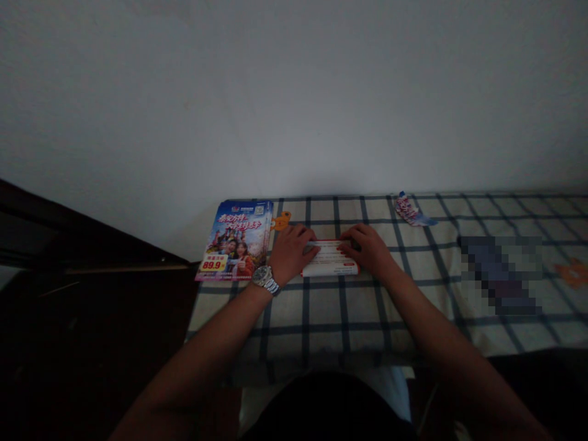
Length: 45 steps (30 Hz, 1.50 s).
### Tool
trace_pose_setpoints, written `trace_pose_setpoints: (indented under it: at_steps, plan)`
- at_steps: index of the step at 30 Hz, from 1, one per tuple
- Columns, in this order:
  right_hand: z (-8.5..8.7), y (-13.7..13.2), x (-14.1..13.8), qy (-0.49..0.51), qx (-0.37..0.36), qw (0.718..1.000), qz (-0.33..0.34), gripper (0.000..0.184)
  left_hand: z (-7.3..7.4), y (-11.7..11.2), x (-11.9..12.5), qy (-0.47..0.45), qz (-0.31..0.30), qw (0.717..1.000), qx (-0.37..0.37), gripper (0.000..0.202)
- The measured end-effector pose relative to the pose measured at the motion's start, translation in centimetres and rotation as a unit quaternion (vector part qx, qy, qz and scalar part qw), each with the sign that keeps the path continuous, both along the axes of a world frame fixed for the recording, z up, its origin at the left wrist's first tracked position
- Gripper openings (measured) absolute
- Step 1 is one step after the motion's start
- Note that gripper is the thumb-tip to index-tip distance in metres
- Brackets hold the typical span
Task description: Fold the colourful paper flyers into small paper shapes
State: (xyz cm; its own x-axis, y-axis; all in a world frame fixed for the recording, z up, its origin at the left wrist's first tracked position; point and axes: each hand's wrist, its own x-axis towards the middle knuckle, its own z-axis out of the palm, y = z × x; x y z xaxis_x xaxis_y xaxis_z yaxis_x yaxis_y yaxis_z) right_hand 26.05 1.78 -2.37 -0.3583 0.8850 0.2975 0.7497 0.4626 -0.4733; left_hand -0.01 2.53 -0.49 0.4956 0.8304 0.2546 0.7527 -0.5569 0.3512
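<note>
A folded leaflet [329, 260], white with red edges and small print, lies on the checked tablecloth in front of me. My left hand [290, 250], a metal watch [265, 279] on its wrist, grips the leaflet's left end, thumb on top. At the opposite end my right hand [367, 250] pinches the paper with bent fingers. Just left of my left hand is a stack of colourful flyers [234, 242], blue at the top and pink along the bottom, with "89.9" printed on the top one.
A crumpled piece of printed paper [408, 209] lies near the wall, right of my hands. Farther right is a dark, pixelated object [500, 275] I cannot make out. The tablecloth [321, 312] reaches the white wall [321, 98] behind; dark furniture [68, 239] stands at left.
</note>
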Motion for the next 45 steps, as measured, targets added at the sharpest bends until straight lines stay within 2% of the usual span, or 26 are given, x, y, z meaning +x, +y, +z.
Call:
trace_pose_setpoints:
  at_steps: [7, 11, 14, 21, 25, 29, 32, 35, 40, 45]
  plan:
    - [0.2, -0.2, -0.2, 0.003, 0.011, 1.000, 0.004, 0.014, -0.2, 0.0, 0.0, 0.009, -0.001, 1.000, 0.005, 0.019]
    - [0.3, -0.3, -0.3, -0.012, 0.023, 1.000, 0.007, 0.013, -0.1, -0.1, 0.1, 0.016, -0.007, 1.000, 0.016, 0.027]
    - [0.4, -0.3, -0.3, -0.021, 0.029, 0.999, 0.014, 0.012, 0.1, -0.2, 0.2, 0.026, -0.035, 0.998, 0.034, 0.030]
    - [0.2, 0.0, -0.2, -0.029, 0.030, 0.999, 0.024, 0.010, 0.2, 0.1, 0.6, 0.085, -0.119, 0.987, 0.073, 0.020]
    - [0.1, 0.1, -0.1, -0.026, 0.031, 0.999, 0.023, 0.008, 0.8, -0.1, 0.7, 0.119, -0.138, 0.981, 0.063, 0.024]
    - [0.0, 0.2, -0.1, -0.029, 0.032, 0.999, 0.024, 0.009, 2.2, -0.7, 0.6, 0.130, -0.146, 0.980, 0.032, 0.028]
    - [0.0, 0.3, -0.1, -0.033, 0.031, 0.999, 0.023, 0.008, 3.0, -1.6, 0.7, 0.130, -0.133, 0.982, 0.031, 0.030]
    - [-0.1, 0.3, 0.0, -0.032, 0.030, 0.999, 0.024, 0.007, 3.1, -2.8, 1.0, 0.123, -0.115, 0.985, 0.033, 0.033]
    - [0.2, 0.4, 0.1, -0.020, 0.020, 0.999, 0.027, 0.009, 1.9, -4.0, 1.2, 0.080, -0.091, 0.992, 0.027, 0.036]
    - [1.5, 0.2, 0.2, -0.003, -0.004, 0.999, 0.034, 0.017, 1.1, -4.3, 1.2, 0.059, -0.078, 0.995, 0.033, 0.037]
